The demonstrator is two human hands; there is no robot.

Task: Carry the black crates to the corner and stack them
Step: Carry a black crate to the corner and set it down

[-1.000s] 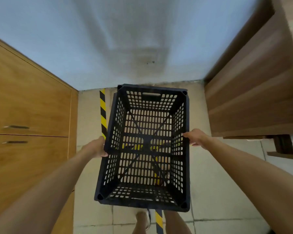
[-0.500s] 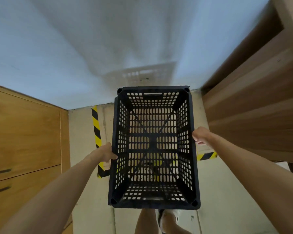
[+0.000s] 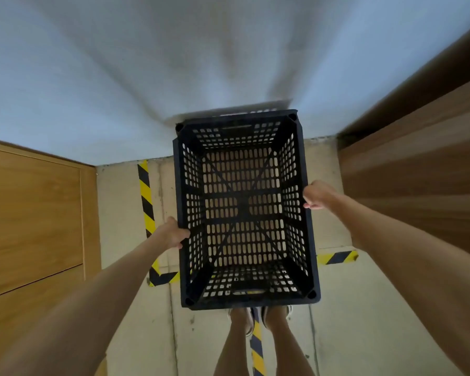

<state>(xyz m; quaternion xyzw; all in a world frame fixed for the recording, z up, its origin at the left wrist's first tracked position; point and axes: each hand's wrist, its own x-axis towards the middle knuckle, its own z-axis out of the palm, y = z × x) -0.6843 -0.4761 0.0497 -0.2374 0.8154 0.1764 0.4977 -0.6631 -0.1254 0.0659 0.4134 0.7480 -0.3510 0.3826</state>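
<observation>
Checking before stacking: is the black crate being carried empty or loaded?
Empty. Through the black crate the perforated bottom shows bare, the floor visible through its slots. The left hand and right hand hold its sides.

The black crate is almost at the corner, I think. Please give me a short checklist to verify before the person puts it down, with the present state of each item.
1. Left hand grips the black crate at its left rim: ok.
2. Right hand holds the right rim: ok, though its fingers are partly hidden.
3. Crate is empty: ok, only floor shows through the mesh.
4. Crate is inside the area marked by the yellow-black tape: ok.
5. Floor under the crate is free of things: cannot tell fully through the mesh.
6. Another crate below to stack on: cannot tell, none is seen.
</observation>
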